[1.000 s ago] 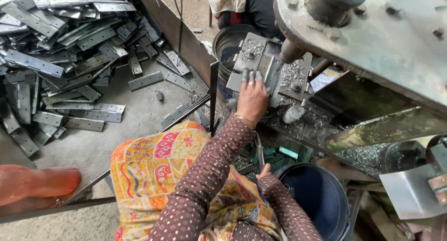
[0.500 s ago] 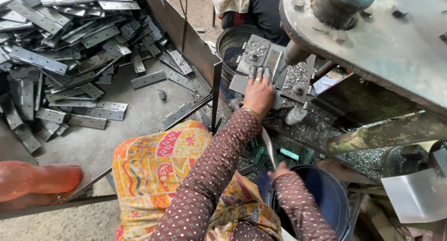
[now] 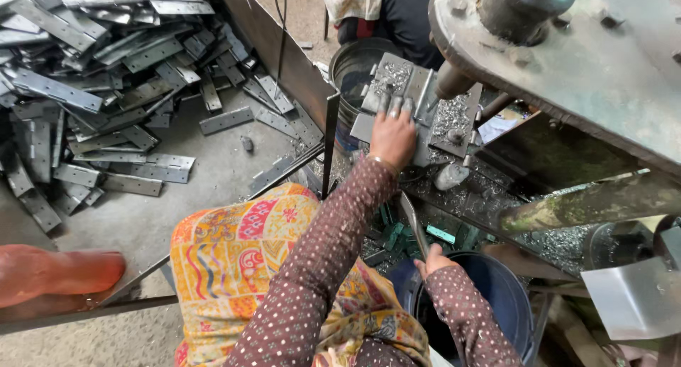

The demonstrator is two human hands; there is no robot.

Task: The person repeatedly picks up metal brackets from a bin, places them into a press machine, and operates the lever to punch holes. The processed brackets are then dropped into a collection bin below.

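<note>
Press bed (image 3: 454,119): left hand (image 3: 392,133) covers plate; right hand (image 3: 434,257) half-hidden.

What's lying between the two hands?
In the head view, between left hand and right hand: the metal strip the right hand holds, above green scraps.

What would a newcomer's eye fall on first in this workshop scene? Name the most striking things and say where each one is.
First, the big heap of flat metal strips on the floor at upper left. Next, the left hand pressed on a metal plate under the heavy machine at upper right. Below, the right hand holds a thin metal strip over a dark blue bucket.
</note>
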